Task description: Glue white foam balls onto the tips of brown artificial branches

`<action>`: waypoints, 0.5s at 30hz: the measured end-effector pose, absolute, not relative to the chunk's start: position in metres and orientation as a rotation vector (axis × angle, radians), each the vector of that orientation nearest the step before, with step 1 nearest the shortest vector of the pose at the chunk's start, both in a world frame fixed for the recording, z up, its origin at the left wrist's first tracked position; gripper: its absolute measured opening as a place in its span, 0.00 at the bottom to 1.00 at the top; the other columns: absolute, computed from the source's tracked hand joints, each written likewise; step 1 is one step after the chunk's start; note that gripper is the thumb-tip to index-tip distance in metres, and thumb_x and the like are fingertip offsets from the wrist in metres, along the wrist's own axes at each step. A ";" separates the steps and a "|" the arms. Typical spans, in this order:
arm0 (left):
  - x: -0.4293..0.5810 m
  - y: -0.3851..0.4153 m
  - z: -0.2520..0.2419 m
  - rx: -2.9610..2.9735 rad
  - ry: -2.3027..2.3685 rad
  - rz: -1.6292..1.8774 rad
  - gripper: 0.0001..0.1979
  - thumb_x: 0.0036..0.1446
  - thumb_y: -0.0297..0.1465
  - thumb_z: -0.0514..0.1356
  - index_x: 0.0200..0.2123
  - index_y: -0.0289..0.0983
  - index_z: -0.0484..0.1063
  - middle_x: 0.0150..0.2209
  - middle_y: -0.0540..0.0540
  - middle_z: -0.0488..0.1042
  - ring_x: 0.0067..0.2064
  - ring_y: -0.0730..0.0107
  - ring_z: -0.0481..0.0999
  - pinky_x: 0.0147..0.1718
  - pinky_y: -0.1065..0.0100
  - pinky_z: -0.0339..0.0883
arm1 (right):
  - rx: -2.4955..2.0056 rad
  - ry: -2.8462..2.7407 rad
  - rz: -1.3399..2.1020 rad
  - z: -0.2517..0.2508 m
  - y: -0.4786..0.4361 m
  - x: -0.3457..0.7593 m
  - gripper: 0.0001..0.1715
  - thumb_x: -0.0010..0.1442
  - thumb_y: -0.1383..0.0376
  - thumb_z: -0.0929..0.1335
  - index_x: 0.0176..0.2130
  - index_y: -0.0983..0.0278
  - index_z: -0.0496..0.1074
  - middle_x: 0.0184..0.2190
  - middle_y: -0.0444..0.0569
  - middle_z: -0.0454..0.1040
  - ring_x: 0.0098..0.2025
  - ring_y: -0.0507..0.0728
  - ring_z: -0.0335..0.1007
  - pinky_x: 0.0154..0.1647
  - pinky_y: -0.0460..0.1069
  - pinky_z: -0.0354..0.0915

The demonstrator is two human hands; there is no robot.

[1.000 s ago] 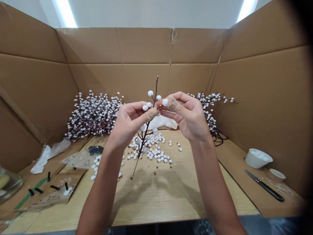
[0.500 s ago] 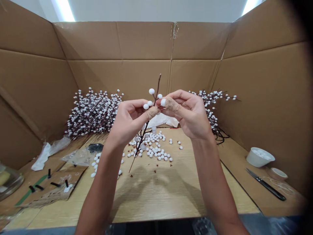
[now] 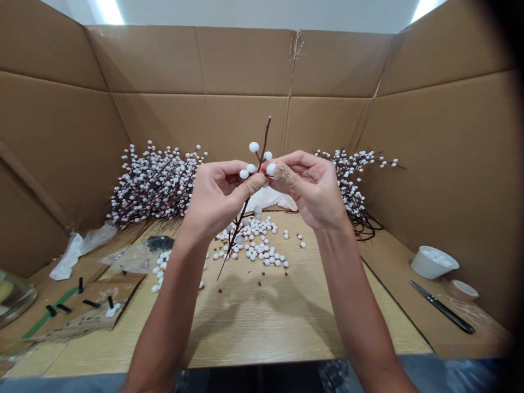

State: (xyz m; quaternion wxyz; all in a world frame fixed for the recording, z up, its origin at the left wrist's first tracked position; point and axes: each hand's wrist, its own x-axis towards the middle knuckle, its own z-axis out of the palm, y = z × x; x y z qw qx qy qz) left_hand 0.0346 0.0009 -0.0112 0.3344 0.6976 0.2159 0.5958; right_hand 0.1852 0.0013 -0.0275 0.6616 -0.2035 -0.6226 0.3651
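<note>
My left hand (image 3: 216,199) grips a thin brown berry branch (image 3: 244,215) between its taped thumb and fingers, with the stem running down past the palm. Several white foam berries (image 3: 254,147) sit on short twigs near its top. My right hand (image 3: 309,191) is close beside the left, its taped thumb and fingertips pinching a white berry (image 3: 271,170) at the branch. Part of the stem is hidden behind my fingers. Below the hands, many loose white berries (image 3: 256,245) lie on the wooden table (image 3: 262,327).
Heaps of finished berry branches (image 3: 153,188) lean on the cardboard wall (image 3: 241,128) at left and right. A white bowl of berries (image 3: 434,262), black-handled scissors (image 3: 442,315) and a tape roll (image 3: 462,290) lie to the right. Plastic bags (image 3: 77,254) and black pieces (image 3: 92,303) lie to the left.
The whole scene has shifted slightly up in view, and the hands have risen a little. Both hands keep the same hold on the branch and the berry.
</note>
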 end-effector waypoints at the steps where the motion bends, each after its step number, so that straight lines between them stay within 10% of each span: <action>1: 0.035 0.001 -0.011 1.819 0.567 1.564 0.08 0.42 0.33 0.70 0.23 0.35 0.77 0.25 0.48 0.75 0.28 0.72 0.72 0.30 0.70 0.67 | -0.455 -1.405 0.821 -0.028 0.002 0.185 0.15 0.48 0.55 0.74 0.33 0.62 0.74 0.35 0.47 0.78 0.39 0.54 0.75 0.43 0.52 0.73; 15: 0.036 0.004 -0.012 1.837 0.575 1.592 0.09 0.42 0.33 0.70 0.22 0.35 0.76 0.23 0.49 0.74 0.26 0.73 0.70 0.28 0.70 0.66 | -0.416 -1.381 0.839 -0.032 0.009 0.182 0.13 0.47 0.57 0.75 0.31 0.62 0.76 0.36 0.48 0.79 0.39 0.54 0.75 0.43 0.52 0.72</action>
